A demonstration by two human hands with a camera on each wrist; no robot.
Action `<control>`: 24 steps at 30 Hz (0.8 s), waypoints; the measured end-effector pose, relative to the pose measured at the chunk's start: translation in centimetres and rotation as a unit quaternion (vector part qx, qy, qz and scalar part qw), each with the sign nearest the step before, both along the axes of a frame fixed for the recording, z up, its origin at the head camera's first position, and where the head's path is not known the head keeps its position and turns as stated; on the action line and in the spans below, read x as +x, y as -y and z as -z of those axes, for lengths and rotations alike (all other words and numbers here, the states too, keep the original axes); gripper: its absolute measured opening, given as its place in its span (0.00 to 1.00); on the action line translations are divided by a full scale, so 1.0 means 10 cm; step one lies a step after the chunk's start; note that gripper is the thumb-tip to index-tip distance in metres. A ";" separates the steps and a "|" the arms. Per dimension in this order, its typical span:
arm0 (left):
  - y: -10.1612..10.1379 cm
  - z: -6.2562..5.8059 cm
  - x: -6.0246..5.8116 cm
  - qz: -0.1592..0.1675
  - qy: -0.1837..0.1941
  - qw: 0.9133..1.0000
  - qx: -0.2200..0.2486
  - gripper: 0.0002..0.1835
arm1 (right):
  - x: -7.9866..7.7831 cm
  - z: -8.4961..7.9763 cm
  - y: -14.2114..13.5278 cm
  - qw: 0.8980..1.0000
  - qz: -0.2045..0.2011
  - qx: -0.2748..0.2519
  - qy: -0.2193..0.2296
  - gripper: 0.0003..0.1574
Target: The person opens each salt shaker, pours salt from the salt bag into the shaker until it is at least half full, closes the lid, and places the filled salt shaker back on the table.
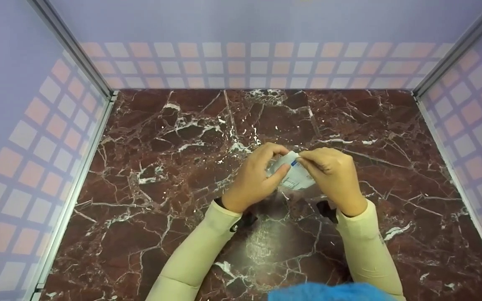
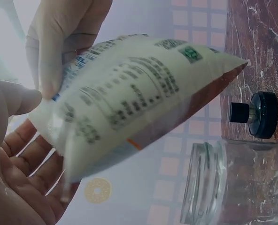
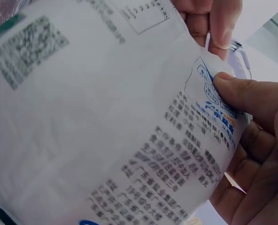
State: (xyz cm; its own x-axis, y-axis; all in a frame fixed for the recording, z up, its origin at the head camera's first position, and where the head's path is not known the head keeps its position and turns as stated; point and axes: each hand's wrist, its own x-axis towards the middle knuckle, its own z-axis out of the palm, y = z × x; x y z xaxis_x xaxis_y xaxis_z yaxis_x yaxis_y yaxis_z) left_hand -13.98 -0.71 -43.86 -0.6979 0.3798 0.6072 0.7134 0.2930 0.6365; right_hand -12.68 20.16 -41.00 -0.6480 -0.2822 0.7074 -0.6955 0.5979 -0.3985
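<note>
A white plastic bag, printed with small dark text and a blue mark, is held up between both hands. My left hand grips its top edge, thumb on one side and fingers on the other. Right beside it, my right hand pinches the same edge. Seen in the left wrist view, the bag is full and tilted, its far corner pointing toward the tabletop. The right wrist view shows the right thumb pressed on the printed face near the bag's rim.
In the left wrist view, an uncovered clear glass jar stands on the marbled table. A round black piece with a knob sits near it. Panels with square patterns enclose the table's back and sides.
</note>
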 end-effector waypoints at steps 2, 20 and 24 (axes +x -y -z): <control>0.00 0.01 -0.01 0.005 -0.001 1.000 0.008 0.11 | 0.01 0.00 0.01 1.000 -0.010 -0.008 0.005 0.05; 0.04 -0.01 0.02 -0.009 -0.055 0.997 0.043 0.04 | 0.02 0.02 0.06 0.997 -0.059 0.000 0.039 0.02; 0.06 -0.05 0.03 -0.014 -0.075 0.995 0.059 0.03 | 0.00 0.01 0.01 0.994 -0.087 0.032 0.057 0.05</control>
